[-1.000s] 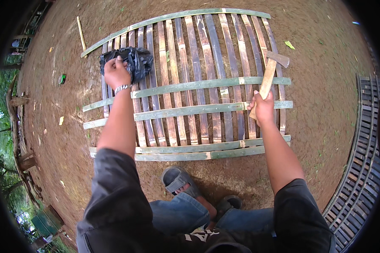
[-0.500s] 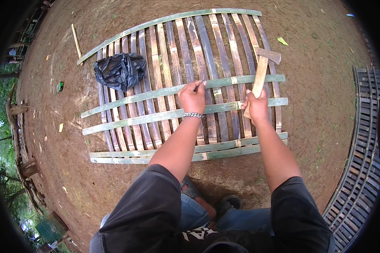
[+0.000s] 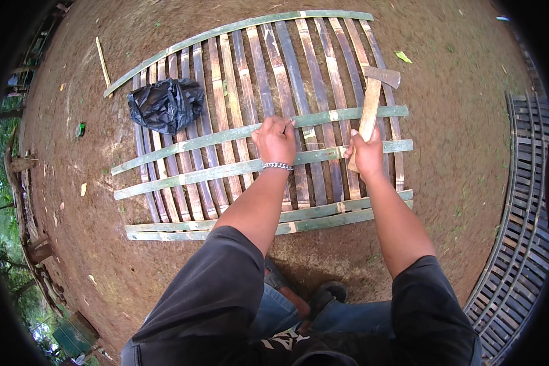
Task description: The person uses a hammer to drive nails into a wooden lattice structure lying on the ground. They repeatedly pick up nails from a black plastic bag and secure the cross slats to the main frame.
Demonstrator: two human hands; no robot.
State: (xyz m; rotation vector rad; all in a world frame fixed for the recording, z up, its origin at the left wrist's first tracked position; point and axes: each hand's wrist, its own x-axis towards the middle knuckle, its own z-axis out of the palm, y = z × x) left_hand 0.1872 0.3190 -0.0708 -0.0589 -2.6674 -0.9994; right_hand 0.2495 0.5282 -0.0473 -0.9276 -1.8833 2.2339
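Note:
A panel of dark and pale bamboo slats [image 3: 278,73] lies on the ground, crossed by several green bamboo strips [image 3: 208,139]. My left hand [image 3: 274,141] rests at the second strip from the far side, thumb and fingers pinched together. Whatever small thing it pinches, if any, is too small to make out. To its right, my right hand [image 3: 366,152] is wrapped round the wooden handle of a hatchet [image 3: 370,110]. The hatchet's metal head points away from me, held over the panel's right end.
A crumpled black plastic bag [image 3: 166,105] lies on the panel's left part. A second slatted bamboo panel [image 3: 521,201] runs along the right side. A thin bamboo stick [image 3: 103,62] and a small green object [image 3: 81,129] lie on the dirt ground [image 3: 79,201] to the left.
The view has shifted slightly, so the panel sits a little further left. My left fingers have curled in more at the strip. The hatchet stays in my right hand.

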